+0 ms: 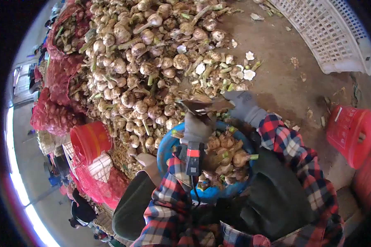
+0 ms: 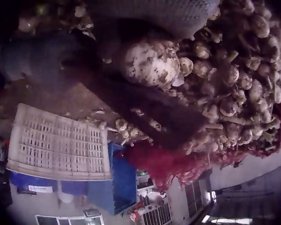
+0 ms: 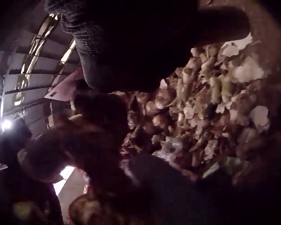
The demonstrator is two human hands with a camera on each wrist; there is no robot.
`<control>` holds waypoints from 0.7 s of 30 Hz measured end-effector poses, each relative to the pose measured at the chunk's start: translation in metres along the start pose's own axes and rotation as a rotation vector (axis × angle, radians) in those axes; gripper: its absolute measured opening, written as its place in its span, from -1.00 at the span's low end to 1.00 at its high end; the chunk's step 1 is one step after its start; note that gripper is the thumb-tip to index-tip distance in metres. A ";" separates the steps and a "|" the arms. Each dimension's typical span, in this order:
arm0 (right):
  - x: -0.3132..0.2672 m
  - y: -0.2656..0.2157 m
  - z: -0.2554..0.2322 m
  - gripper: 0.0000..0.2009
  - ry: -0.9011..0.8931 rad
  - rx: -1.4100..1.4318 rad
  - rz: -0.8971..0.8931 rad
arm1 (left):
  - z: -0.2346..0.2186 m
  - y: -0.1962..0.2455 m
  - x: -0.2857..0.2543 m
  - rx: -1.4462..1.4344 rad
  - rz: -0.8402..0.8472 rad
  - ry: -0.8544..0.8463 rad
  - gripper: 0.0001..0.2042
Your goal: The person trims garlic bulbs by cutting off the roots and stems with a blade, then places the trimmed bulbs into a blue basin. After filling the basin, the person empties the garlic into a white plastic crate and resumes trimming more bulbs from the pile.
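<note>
My left hand (image 1: pixel 198 128), in a grey glove, is over the left rim of a blue basin (image 1: pixel 161 150). It holds a whitish, brown-flecked garlic bulb (image 2: pixel 152 63), which the glove hides in the head view. My gloved right hand (image 1: pixel 244 106) grips a dark, broad-bladed knife (image 1: pixel 208 106). In the left wrist view the blade crosses right beside the bulb. Several garlic bulbs (image 1: pixel 231 154) with cut green stems lie in the basin. The right wrist view is dark, with the glove (image 3: pixel 89 51) along its top.
A large heap of garlic (image 1: pixel 127 78) spreads ahead and left, with trimmed stem pieces (image 1: pixel 249 75) at its right edge. Red mesh sacks (image 1: pixel 55 111) and a red bucket (image 1: pixel 90 142) stand left. Another red bucket (image 1: pixel 348 133) and a white crate (image 1: pixel 321 33) are right.
</note>
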State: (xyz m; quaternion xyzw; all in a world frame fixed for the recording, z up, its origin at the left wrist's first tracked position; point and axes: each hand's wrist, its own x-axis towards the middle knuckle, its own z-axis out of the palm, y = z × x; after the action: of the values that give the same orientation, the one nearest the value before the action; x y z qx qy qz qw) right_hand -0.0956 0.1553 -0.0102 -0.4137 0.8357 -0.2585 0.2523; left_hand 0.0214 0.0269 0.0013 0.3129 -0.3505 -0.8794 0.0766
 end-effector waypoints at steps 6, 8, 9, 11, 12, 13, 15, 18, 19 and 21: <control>0.011 0.004 0.013 -0.68 -0.059 -0.061 0.207 | 0.003 0.027 -0.014 1.603 0.877 -0.104 -0.86; 0.003 0.044 0.005 -0.72 -0.111 -0.077 0.536 | 0.039 0.079 -0.036 2.075 0.682 -0.258 -0.88; 0.002 0.055 0.003 -0.69 -0.114 -0.095 0.586 | 0.024 0.083 -0.040 1.358 0.453 -0.377 -0.84; -0.014 0.045 0.009 -0.65 -0.147 -0.093 0.647 | 0.021 0.109 -0.057 0.387 -0.444 -0.400 -0.72; -0.009 0.043 0.009 -0.63 -0.150 -0.118 0.591 | 0.021 0.097 -0.059 0.695 -0.153 -0.459 -0.71; 0.001 0.042 0.007 -0.60 -0.144 -0.145 0.533 | 0.003 0.107 -0.053 1.087 -0.139 -0.363 -0.65; 0.006 0.027 0.006 -0.58 -0.161 -0.076 0.498 | -0.047 0.124 -0.039 1.651 0.007 0.171 -0.54; 0.010 0.011 0.001 -0.55 -0.183 -0.011 0.521 | -0.111 0.148 0.001 2.055 0.133 0.679 -0.37; 0.012 0.011 0.008 -0.54 -0.199 -0.059 0.516 | -0.116 0.143 0.007 2.124 0.168 0.711 -0.40; 0.015 0.011 0.018 -0.53 -0.223 -0.117 0.503 | -0.127 0.137 0.015 2.182 0.190 0.753 -0.42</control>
State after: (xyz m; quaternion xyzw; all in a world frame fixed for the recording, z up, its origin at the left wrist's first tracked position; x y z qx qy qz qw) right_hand -0.0989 0.1448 -0.0339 -0.2330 0.8927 -0.0918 0.3747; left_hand 0.0749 -0.1524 0.0143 0.4272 -0.9002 0.0489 -0.0687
